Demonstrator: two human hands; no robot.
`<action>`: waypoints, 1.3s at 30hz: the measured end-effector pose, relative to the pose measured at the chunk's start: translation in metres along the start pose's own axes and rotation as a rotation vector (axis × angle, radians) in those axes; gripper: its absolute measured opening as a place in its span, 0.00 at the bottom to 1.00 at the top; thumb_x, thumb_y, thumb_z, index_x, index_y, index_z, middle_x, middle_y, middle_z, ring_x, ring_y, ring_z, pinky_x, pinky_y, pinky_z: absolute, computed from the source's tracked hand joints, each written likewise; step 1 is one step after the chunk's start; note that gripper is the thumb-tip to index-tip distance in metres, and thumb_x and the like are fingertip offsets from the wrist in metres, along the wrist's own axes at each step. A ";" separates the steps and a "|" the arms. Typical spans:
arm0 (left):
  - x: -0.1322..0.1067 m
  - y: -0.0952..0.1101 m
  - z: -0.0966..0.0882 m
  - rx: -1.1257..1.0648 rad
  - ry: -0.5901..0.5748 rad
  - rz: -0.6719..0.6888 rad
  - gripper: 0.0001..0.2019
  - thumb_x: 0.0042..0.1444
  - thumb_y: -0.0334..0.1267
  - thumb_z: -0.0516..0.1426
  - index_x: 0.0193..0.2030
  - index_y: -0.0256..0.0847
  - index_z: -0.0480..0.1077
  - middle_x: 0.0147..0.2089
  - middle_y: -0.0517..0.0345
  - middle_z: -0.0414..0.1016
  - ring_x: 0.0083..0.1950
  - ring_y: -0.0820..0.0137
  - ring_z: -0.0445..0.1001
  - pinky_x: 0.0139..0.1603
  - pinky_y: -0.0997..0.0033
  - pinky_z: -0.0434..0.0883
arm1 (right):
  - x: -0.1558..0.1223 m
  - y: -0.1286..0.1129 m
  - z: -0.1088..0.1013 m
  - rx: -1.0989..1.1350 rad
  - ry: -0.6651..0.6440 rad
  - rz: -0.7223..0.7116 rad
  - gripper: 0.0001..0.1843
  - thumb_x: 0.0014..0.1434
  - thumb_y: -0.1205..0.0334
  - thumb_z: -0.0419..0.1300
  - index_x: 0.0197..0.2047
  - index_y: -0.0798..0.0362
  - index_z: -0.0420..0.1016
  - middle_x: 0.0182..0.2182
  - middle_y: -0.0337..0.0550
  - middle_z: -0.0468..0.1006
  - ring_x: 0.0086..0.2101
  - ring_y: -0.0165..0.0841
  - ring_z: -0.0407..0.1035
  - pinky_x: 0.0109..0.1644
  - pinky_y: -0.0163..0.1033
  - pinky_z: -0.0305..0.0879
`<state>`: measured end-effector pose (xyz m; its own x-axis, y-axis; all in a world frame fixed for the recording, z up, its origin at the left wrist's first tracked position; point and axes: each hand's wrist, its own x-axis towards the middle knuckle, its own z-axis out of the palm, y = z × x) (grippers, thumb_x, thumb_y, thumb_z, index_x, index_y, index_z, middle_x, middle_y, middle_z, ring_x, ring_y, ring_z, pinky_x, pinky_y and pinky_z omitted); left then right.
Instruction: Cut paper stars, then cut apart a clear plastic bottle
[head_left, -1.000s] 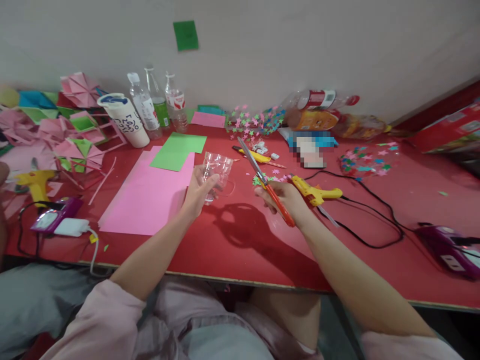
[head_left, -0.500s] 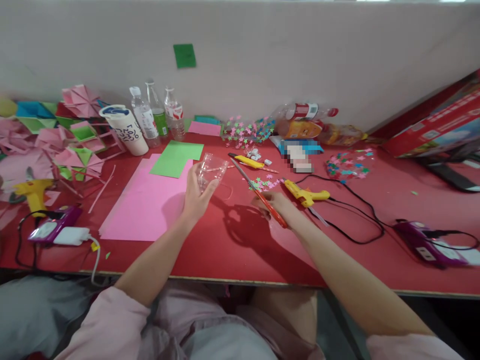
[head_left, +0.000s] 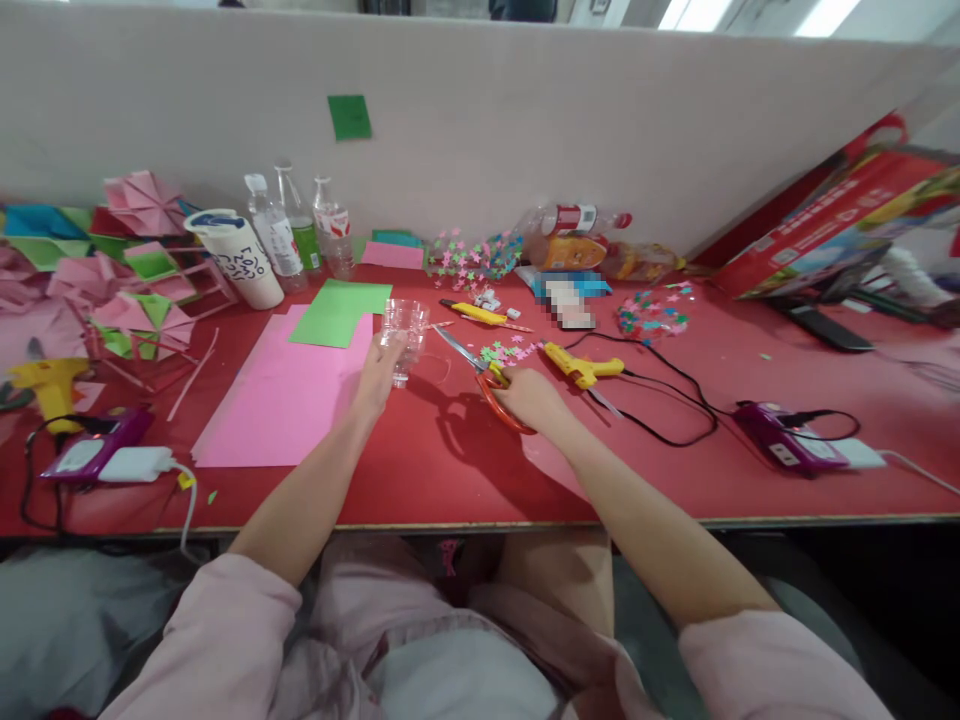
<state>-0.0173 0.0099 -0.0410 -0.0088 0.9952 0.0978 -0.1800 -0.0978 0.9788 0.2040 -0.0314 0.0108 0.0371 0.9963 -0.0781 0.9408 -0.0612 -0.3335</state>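
My left hand [head_left: 379, 372] is closed round a clear cut plastic bottle piece [head_left: 401, 330], holding it just above the red table [head_left: 450, 470] beside a pink paper sheet [head_left: 289, 395]. My right hand [head_left: 525, 398] rests low on the table, its fingers round the orange handles of a pair of scissors [head_left: 480, 368]. The scissor blades point up and left, toward the plastic piece, and lie close to the table top. A small gap separates the blade tips from the plastic piece.
A yellow glue gun [head_left: 581, 365] with a black cord lies right of my right hand. A green sheet [head_left: 341, 312], a white cup [head_left: 236, 258], water bottles [head_left: 300, 232], paper stars [head_left: 480, 255], folded paper shapes [head_left: 112, 280], another glue gun [head_left: 49, 385] and purple power strips [head_left: 784, 445] surround the work spot.
My right hand has lowered the scissors from mid-air down to the table. My left hand kept hold of the plastic piece. The camera view tilted up and back.
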 end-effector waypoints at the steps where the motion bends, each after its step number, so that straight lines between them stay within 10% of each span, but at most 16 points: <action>1: 0.001 0.000 0.002 -0.007 0.029 -0.043 0.27 0.53 0.61 0.56 0.50 0.42 0.64 0.45 0.50 0.75 0.45 0.64 0.76 0.41 0.64 0.72 | 0.002 -0.001 0.001 0.008 0.013 0.003 0.13 0.56 0.53 0.56 0.34 0.54 0.74 0.33 0.54 0.79 0.33 0.42 0.71 0.30 0.39 0.53; 13: -0.008 0.014 -0.002 0.068 -0.390 -0.260 0.26 0.47 0.62 0.57 0.43 0.41 0.68 0.31 0.52 0.79 0.16 0.70 0.71 0.14 0.75 0.59 | 0.012 0.016 0.015 0.258 0.232 0.082 0.12 0.54 0.55 0.56 0.24 0.51 0.64 0.22 0.42 0.70 0.26 0.34 0.63 0.29 0.37 0.49; 18: -0.007 0.031 -0.013 -0.154 -0.566 -0.317 0.30 0.46 0.67 0.53 0.42 0.43 0.70 0.37 0.46 0.80 0.26 0.63 0.79 0.10 0.78 0.55 | 0.011 0.027 0.015 0.433 0.314 0.094 0.15 0.51 0.52 0.57 0.21 0.49 0.57 0.17 0.35 0.62 0.24 0.31 0.57 0.28 0.37 0.48; 25: -0.013 0.016 0.003 -0.012 -0.397 -0.175 0.31 0.44 0.57 0.61 0.53 0.43 0.65 0.41 0.51 0.78 0.26 0.72 0.75 0.21 0.75 0.66 | 0.008 0.022 0.020 0.686 0.253 0.049 0.20 0.47 0.43 0.60 0.22 0.49 0.60 0.15 0.34 0.60 0.21 0.30 0.57 0.25 0.36 0.51; 29: -0.018 0.011 0.012 0.377 -0.359 0.111 0.35 0.40 0.48 0.67 0.57 0.44 0.64 0.52 0.51 0.73 0.41 0.68 0.75 0.43 0.65 0.72 | -0.003 0.013 0.022 0.879 0.065 -0.012 0.25 0.54 0.36 0.50 0.30 0.51 0.67 0.18 0.39 0.69 0.17 0.30 0.60 0.21 0.36 0.55; 39: -0.025 0.008 0.025 0.696 -0.241 0.464 0.41 0.41 0.48 0.67 0.64 0.51 0.59 0.68 0.46 0.56 0.71 0.51 0.52 0.70 0.42 0.47 | -0.004 0.011 0.025 1.120 0.032 -0.057 0.12 0.42 0.55 0.60 0.28 0.50 0.64 0.16 0.33 0.69 0.16 0.26 0.57 0.21 0.33 0.54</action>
<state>0.0063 -0.0157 -0.0313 0.2906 0.8320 0.4727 0.4328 -0.5548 0.7105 0.2052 -0.0379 -0.0161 0.0271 0.9995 -0.0172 0.1083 -0.0201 -0.9939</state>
